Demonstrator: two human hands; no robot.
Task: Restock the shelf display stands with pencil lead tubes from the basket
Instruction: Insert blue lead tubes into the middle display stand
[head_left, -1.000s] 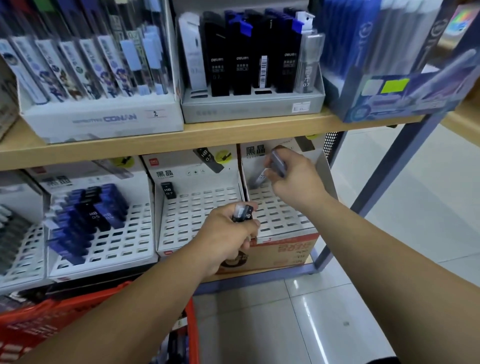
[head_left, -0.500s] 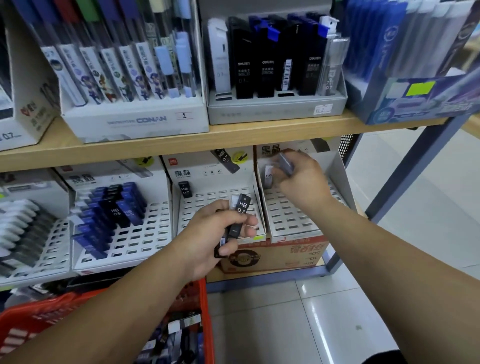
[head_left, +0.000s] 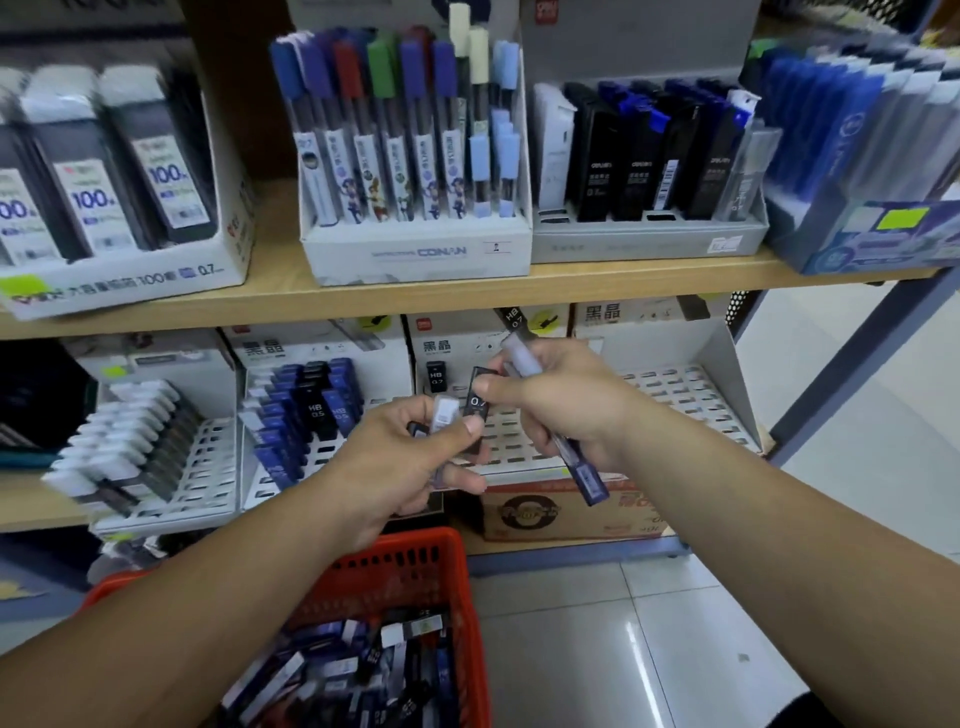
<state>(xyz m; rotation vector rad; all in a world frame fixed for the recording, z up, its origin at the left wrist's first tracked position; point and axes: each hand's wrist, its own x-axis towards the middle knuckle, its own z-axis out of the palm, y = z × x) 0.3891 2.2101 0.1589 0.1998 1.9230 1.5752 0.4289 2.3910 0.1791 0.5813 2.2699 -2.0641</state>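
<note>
Right hand (head_left: 561, 405), back from the far stand (head_left: 691, 395), now against left hand (head_left: 400, 467), each with fingers curled round lead tubes (head_left: 477, 402).

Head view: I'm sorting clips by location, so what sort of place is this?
Probably a stationery shop aisle: a wooden shelf carries branded display stands of pencil lead tubes, one with a price label, and a red basket of loose stock sits below.

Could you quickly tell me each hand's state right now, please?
Left hand: holds a small pale translucent plastic lead tube.
Right hand: holds long bluish translucent tubes, pinches black 0.7 tube.
</note>
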